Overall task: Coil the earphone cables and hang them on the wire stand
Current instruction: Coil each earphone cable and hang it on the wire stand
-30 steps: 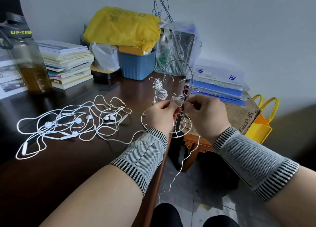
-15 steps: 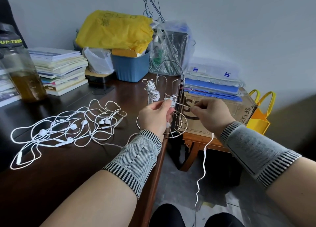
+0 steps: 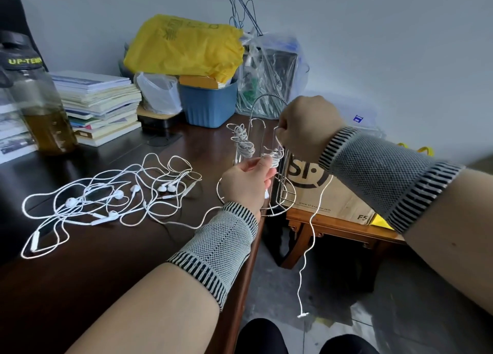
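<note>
Cable [image 3: 314,220]: light, limp, tangle-prone | left hand [image 3: 246,184] grip pinches coil [image 3: 273,158] | right hand [image 3: 306,127] grip pinches strand; hold near coil.

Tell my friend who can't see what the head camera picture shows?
A person's left hand holds a white earphone bundle at a wire stand while the right hand pulls its cable up. More tangled earphones lie on the dark table.

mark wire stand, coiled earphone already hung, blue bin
wire stand [image 3: 289,197]: head view, right rim of round base.
coiled earphone [image 3: 243,143]: head view, middle of hung bundle.
blue bin [image 3: 208,105]: head view, front wall.
</note>
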Demonstrator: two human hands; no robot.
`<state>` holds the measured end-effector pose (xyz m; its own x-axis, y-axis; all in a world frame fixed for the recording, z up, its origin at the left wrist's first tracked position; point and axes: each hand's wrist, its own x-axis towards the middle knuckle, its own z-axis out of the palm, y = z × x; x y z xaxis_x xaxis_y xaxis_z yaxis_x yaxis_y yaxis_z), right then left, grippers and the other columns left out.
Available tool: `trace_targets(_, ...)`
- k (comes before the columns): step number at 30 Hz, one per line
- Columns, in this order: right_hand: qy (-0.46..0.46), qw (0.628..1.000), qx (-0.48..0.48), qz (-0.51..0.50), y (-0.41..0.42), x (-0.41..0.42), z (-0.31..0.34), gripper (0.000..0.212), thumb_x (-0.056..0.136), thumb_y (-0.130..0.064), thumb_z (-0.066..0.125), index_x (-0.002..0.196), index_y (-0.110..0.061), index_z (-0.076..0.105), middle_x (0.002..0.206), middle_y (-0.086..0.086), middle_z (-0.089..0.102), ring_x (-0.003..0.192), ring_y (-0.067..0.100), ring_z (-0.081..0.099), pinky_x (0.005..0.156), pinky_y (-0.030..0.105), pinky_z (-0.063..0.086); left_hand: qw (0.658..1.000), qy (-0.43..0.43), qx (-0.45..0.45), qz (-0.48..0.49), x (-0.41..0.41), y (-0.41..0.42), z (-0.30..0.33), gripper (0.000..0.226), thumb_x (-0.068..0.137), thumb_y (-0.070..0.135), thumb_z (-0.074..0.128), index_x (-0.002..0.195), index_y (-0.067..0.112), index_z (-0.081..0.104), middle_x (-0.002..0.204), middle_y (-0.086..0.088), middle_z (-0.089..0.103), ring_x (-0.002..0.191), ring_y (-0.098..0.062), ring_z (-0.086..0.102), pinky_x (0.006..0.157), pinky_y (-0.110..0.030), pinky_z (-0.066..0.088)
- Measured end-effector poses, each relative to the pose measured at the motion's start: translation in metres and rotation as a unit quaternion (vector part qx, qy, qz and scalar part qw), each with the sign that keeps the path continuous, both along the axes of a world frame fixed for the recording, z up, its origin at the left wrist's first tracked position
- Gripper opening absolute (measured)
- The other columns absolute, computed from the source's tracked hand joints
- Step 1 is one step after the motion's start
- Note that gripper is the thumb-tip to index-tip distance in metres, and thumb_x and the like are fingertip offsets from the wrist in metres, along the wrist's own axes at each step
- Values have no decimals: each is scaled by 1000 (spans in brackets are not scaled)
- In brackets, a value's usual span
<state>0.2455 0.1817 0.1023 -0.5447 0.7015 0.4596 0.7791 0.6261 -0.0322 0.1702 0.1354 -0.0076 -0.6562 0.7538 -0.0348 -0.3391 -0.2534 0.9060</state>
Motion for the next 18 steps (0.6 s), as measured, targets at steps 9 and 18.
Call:
trace_targets(9,-123,985,-121,25,-8,-31,9,21,92,-13,49,90,2,63,79,9,59,76,22,57,55,25,47,1000,15,-4,12,2,1,-1,9,85,18,75,80,14,69,73,2,73,72,-8,73,63,-19,56)
trace_targets(18,-48,980,126,146,-15,9,-41,16,85,-17,59,79,-10,72,98,8,59,64,30,60,55,40,54,1000,-25,9,-3,-3,4,2,16,88,8,69,74,12,62,50,9,65,50,2,62,58,-17,53)
